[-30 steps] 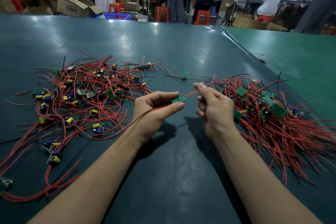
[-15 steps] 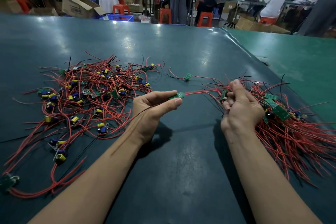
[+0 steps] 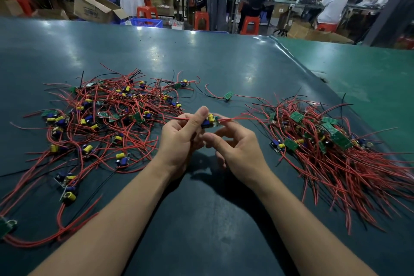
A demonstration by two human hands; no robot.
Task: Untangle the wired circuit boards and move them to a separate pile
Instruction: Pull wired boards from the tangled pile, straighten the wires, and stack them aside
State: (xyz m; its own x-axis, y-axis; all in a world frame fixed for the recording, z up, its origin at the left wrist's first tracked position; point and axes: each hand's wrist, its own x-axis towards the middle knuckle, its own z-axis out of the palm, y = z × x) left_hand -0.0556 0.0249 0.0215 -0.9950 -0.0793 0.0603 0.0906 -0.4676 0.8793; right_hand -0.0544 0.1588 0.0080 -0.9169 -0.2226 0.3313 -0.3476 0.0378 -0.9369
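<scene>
Item 1, far left background: open cardboard box, flaps up; contents cannot be told.

Item 2, left of centre background: blue plastic crate behind the table edge; contents not visible.

Item 3, left half of the dark green table: tangled pile of small circuit boards with yellow and blue capacitors, red and black leads crossing one another and trailing toward the near left edge.

Item 4, centre: left hand, fingers curled, thumb raised, pinching one wired circuit board held above the table; yellow capacitor uppermost, one red lead running left past the thumb, another running right toward the far pile.

Item 5, centre, touching the left hand: right hand, fingers bent in a narrow grip at the board's right end; which part it grips cannot be told.

Item 6, far centre: single green board lying alone between the piles, leads spread both ways.

Item 7, right: sorted pile of boards, red leads combed roughly parallel toward the near right.

Item 8, far right: lighter green table.
</scene>
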